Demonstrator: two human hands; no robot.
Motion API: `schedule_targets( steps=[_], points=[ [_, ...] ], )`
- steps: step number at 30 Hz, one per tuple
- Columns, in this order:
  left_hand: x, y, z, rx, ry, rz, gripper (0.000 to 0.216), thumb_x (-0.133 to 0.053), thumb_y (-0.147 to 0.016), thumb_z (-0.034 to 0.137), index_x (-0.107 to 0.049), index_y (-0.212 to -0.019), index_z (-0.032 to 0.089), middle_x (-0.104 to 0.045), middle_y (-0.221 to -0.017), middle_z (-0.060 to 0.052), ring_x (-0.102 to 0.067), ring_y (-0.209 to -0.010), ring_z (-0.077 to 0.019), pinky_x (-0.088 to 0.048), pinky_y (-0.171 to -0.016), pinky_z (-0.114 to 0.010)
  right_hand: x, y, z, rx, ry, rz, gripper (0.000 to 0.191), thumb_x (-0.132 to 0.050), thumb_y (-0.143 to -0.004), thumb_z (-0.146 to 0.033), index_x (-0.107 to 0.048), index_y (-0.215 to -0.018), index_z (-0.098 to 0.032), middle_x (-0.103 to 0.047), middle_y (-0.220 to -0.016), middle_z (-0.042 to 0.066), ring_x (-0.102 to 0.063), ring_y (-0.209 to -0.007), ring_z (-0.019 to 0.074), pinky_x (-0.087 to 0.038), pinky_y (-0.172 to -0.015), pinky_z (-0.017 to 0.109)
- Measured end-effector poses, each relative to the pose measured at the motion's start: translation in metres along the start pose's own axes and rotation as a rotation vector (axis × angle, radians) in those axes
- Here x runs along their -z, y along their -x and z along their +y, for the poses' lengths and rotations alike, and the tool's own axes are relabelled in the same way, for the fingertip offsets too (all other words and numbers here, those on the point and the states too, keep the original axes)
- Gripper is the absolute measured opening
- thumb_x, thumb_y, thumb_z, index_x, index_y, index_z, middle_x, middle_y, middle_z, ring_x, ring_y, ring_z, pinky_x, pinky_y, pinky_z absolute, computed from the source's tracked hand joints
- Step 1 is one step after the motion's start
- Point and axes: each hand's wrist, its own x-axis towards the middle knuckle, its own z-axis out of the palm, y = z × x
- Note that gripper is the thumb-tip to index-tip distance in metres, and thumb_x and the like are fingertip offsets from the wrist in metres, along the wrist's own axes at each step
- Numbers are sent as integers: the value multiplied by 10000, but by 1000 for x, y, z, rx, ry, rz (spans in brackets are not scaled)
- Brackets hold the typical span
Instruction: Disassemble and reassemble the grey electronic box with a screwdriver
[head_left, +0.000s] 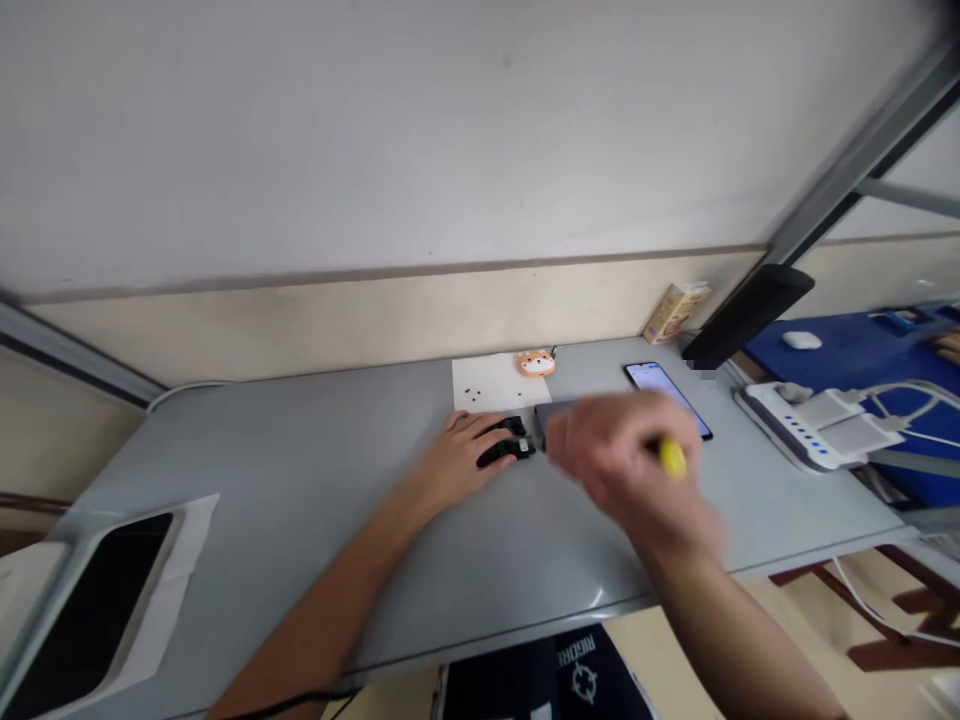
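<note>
My left hand point(472, 450) rests on the desk with its fingers over a small black device point(495, 452), which looks like a computer mouse opened up, with a bit of green board showing. My right hand point(622, 450), blurred by motion, is closed around what looks like a screwdriver point(673, 457) with a yellow handle end. Its front end points left towards the device; whether it touches cannot be made out. Behind the right hand lies a dark grey flat object point(551, 410), mostly hidden. Several tiny dark pieces, like screws point(472, 394), lie on a white sheet point(487, 372).
An orange animal-face case point(536, 363) sits on the sheet. To the right are a lit phone point(660, 385), a small carton point(675, 312), a black upright object point(746, 315) and a power strip point(799, 430) with chargers. A dark-screened tablet point(97, 610) lies front left on the grey desk point(300, 430).
</note>
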Motion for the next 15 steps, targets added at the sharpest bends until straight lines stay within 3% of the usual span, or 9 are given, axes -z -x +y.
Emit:
schedule_targets(
  steps=[3, 6, 10, 15],
  points=[
    [0, -4, 8, 36, -3, -4, 297, -594, -1009, 403, -670, -1259, 263, -640, -1405, -65, -595, -1291, -253, -427, -1130, -487, 19, -63, 37, 267, -155, 226, 129, -670, -850, -404, -674, -818, -279, -334, -494, -60, -296, -455, 111, -314, -473, 286],
    [2, -7, 13, 53, -1, -29, 301, -594, -1009, 394, -655, -1277, 272, -630, -1412, -62, -592, -1287, -249, -432, -1120, -481, 36, -98, 75, 240, -137, 329, 100, -675, -850, -350, -665, -855, -251, -335, -534, -70, -291, -473, 94, -279, -464, 254],
    [6, -4, 11, 35, 7, -32, 291, -592, -1011, 382, -659, -1273, 277, -629, -1419, -66, -594, -1282, -253, -422, -1111, -489, 49, -101, 104, 208, -47, 384, 123, -649, -860, -364, -664, -874, -243, -337, -540, -79, -294, -479, 94, -283, -474, 246],
    [8, 1, 8, 36, 69, -11, 296, -590, -1009, 364, -645, -1288, 281, -594, -1470, -64, -567, -1329, -252, -397, -1139, -490, 52, -98, 115, 171, -59, 368, 136, -645, -852, -367, -666, -881, -236, -368, -552, -74, -323, -501, 98, -302, -499, 246]
  ],
)
